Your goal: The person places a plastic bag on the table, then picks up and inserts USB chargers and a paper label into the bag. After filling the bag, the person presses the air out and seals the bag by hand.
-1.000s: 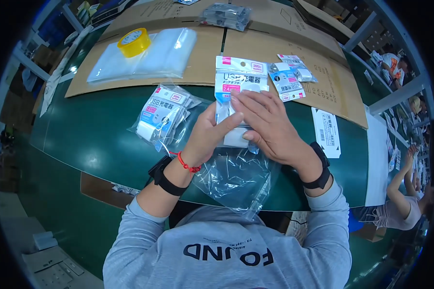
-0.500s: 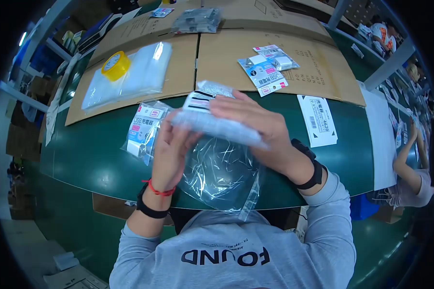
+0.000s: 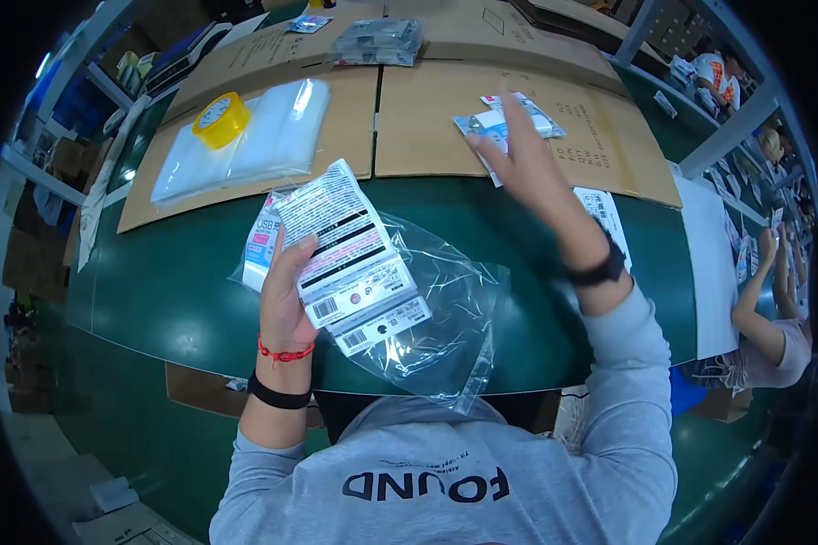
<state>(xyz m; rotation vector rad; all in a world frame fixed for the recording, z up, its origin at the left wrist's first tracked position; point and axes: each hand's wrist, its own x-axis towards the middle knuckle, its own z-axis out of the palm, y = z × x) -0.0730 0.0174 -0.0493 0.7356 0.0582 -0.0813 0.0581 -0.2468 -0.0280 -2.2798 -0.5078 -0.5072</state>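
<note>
Head view: left hand gripped packets, right hand spread over loose ones

Landmark for all places: clear bag [image 3: 459, 300], flat on the green bench [image 3: 173, 300]. Left hand [image 3: 286, 291] held flat packets [image 3: 345, 245], at least two, overlapping, printed backs up, above the bag's left part; contact with the bag couldn't be told. Left thumb pressed on the upper face; the other fingers were mostly hidden underneath, so their exact placing couldn't be told. Right hand [image 3: 532, 163], blurred, was beyond the bag to the right, fingers spread, thumb apart, nothing visibly pinched. It overlapped loose packets [image 3: 545, 123] on the cardboard sheet [image 3: 418, 154]; touching or just above, couldn't tell.

Left of the bag: another packet [image 3: 259, 241], front up, partly covered by the held ones. Right of the bag: white label sheet [image 3: 612, 213], partly hidden. Beyond the bag to the left: yellow tape roll [image 3: 221, 121] on folded clear plastic [image 3: 282, 136].

Handling, as judged: the left grip needed to be firm but flat, since the lower edges sat staggered and slick wrappers could slide. Squaring those edges would have helped. For the right hand, a low approach and a pinch on one wrapper edge looked safest, because the loose packets overlapped.
</note>
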